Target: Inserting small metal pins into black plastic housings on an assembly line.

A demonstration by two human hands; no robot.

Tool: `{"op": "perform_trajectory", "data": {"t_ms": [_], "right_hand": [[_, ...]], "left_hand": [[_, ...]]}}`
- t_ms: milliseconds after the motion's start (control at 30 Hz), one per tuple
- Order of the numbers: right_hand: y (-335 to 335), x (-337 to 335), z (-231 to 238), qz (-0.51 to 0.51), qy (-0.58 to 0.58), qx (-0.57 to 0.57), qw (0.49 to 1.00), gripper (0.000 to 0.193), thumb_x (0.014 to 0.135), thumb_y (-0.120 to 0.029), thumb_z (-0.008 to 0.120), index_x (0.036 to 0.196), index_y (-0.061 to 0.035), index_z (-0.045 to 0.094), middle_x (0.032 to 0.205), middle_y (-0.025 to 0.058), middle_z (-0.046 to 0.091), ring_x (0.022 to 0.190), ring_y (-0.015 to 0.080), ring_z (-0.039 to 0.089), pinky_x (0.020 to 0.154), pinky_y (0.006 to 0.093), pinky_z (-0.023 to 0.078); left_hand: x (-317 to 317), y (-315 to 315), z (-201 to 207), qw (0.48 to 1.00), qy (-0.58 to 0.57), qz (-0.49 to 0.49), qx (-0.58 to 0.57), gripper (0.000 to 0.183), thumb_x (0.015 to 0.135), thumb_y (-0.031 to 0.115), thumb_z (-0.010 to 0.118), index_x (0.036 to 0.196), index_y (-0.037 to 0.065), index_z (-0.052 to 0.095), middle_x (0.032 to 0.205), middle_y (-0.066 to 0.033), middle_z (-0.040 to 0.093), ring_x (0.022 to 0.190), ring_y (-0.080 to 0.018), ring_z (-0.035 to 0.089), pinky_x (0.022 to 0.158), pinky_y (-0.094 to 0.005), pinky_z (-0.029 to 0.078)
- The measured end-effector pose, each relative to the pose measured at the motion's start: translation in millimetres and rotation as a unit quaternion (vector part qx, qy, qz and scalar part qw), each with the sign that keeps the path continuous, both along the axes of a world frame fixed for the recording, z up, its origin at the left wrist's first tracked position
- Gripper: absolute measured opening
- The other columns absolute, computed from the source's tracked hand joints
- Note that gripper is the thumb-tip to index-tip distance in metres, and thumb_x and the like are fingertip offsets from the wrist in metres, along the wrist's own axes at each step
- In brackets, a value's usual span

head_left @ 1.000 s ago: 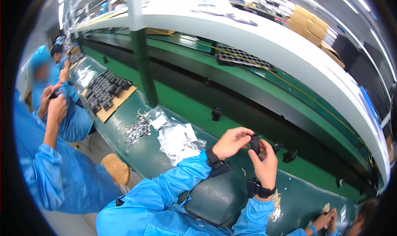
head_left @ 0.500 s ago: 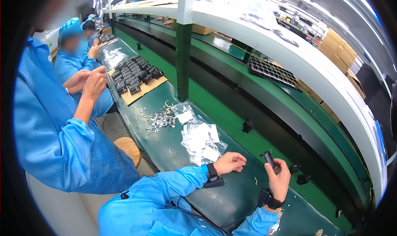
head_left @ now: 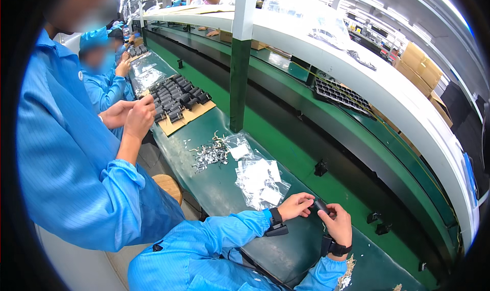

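Green worktop [head_left: 278, 250] below. Our right hand [head_left: 339, 224] grips a black part [head_left: 321, 206], any lettering illegible. Left hand [head_left: 295, 206]: its grip we cannot tell.

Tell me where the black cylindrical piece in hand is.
In the head view, lower right of centre, the black cylindrical piece is in the right hand, beside the left hand and right of the clear plastic bags.

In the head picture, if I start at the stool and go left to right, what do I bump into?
Stool → small bits → clear bags → left hand → black part → right hand → boxes.
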State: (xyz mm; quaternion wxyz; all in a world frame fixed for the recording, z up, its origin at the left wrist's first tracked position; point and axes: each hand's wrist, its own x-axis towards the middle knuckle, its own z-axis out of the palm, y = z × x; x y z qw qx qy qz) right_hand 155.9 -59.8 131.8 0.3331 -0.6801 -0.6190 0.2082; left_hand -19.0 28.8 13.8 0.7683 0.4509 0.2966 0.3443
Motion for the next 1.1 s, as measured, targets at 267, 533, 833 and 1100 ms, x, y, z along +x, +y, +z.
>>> {"op": "perform_trajectory", "data": {"t_ms": [267, 533, 833, 1100], "right_hand": [[1, 9, -7, 0.025, 0.007, -0.023, 0.999, 0.043, 0.082, -0.023, 0.084, 0.112, 0.0044, 0.07, 0.09, 0.0121, 0.074, 0.079, 0.0193, 0.068, 0.073, 0.0329, 0.055], [8, 19, -30, 0.046, -0.014, -0.072, 0.996, 0.052, 0.073, -0.021, 0.09, 0.115, 0.0032, 0.069, 0.104, 0.0165, 0.074, 0.094, 0.0264, 0.07, 0.085, 0.0378, 0.056], [16, 13, -36, 0.091, -0.041, -0.076, 0.992, 0.057, 0.065, -0.011, 0.09, 0.117, -0.0001, 0.068, 0.108, 0.0187, 0.073, 0.098, 0.0346, 0.07, 0.089, 0.0406, 0.054], [11, 19, -37, 0.073, -0.015, -0.072, 0.995, 0.056, 0.067, -0.01, 0.088, 0.118, 0.0013, 0.067, 0.108, 0.0198, 0.073, 0.101, 0.0348, 0.07, 0.091, 0.0407, 0.055]], "left_hand": [[0, 2, -7, 0.999, 0.032, -0.005, 0.039, 0.032, 0.106, 0.024, 0.06, 0.129, 0.001, 0.062, 0.11, -0.0087, 0.068, 0.09, -0.0164, 0.067, 0.078, -0.0316, 0.06], [0, -2, -7, 0.986, 0.099, -0.026, 0.134, 0.028, 0.103, 0.01, 0.061, 0.128, -0.002, 0.062, 0.115, -0.0126, 0.07, 0.097, -0.0179, 0.071, 0.081, -0.0334, 0.062], [-6, -6, 1, 0.973, 0.145, -0.001, 0.179, 0.026, 0.1, 0.01, 0.062, 0.122, -0.002, 0.065, 0.108, -0.0124, 0.073, 0.081, -0.0172, 0.074, 0.073, -0.0316, 0.06], [0, -5, 1, 0.978, 0.123, -0.021, 0.168, 0.026, 0.101, 0.009, 0.061, 0.124, -0.004, 0.064, 0.109, -0.0125, 0.071, 0.084, -0.0165, 0.072, 0.075, -0.0306, 0.06]]}}
